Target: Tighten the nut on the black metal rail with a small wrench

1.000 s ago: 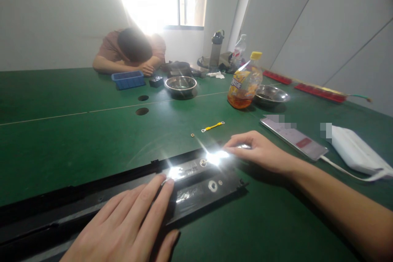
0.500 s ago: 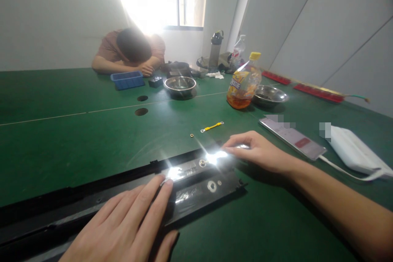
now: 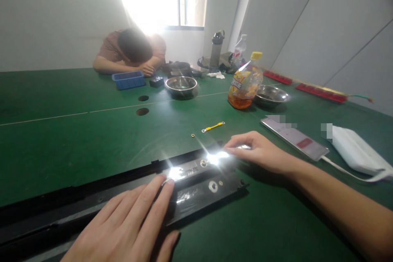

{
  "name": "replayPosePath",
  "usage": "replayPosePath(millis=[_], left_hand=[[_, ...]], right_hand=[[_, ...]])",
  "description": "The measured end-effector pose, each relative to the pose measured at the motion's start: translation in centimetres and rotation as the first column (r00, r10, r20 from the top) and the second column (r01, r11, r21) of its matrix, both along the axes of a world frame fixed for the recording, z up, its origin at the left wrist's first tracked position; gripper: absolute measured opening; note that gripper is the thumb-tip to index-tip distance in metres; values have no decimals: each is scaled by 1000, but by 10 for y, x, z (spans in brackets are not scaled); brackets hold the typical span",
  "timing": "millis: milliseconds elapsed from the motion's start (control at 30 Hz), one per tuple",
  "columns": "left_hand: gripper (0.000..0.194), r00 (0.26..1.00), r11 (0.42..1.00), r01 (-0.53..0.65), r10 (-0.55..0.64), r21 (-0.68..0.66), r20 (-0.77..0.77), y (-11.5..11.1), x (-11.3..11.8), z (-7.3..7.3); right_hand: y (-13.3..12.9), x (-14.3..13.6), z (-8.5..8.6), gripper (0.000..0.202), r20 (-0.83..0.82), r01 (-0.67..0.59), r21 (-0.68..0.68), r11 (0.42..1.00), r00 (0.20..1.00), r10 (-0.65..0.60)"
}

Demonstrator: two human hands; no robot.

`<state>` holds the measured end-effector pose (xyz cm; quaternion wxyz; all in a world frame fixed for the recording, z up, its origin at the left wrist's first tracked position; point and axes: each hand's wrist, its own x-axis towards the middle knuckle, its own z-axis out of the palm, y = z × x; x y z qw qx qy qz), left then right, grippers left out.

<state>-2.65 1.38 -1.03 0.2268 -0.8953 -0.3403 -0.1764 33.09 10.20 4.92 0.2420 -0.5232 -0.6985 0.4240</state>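
A long black profile point(image 3: 129, 184) lies slantwise across the near table. Along it runs a shiny metal strip point(image 3: 187, 170) with a nut-like round fitting point(image 3: 203, 163) on it. My left hand point(image 3: 129, 221) rests over the profile, fingers stretched out, with the front fingertips touching the strip's left part. At the strip's right end, my right hand point(image 3: 253, 149) pinches it between thumb and fingers; glare blurs the exact contact. Beyond the profile lie a short yellow cable with ring lugs point(image 3: 213, 127) and a small brass-coloured nut point(image 3: 193, 135).
A phone point(image 3: 294, 137) with a white cable and a white power bank point(image 3: 357, 149) lie at right. Farther back stand a drink bottle point(image 3: 244, 86), metal bowls point(image 3: 181, 84) and a blue bin point(image 3: 129, 80). Across the table a person point(image 3: 132, 51) rests head on arms.
The whole view has shifted very slightly. Both hands keep their places on the strip and the profile.
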Motion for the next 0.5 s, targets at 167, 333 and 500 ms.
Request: replayPosePath(millis=[167,333,500], left_hand=[[82,1000,1000,3,-3,-3,5,1,2,1],[81,1000,1000,2,-2,-14,9,2,3,1],[84,1000,1000,3,-3,-18,12,1,2,0]], right_hand=[[0,1,-1,34,-5,-14,11,1000,1000,14],[0,2,-2,35,-10,-11,11,1000,1000,11],[0,0,0,34,-9,-8,12,1000,1000,8]])
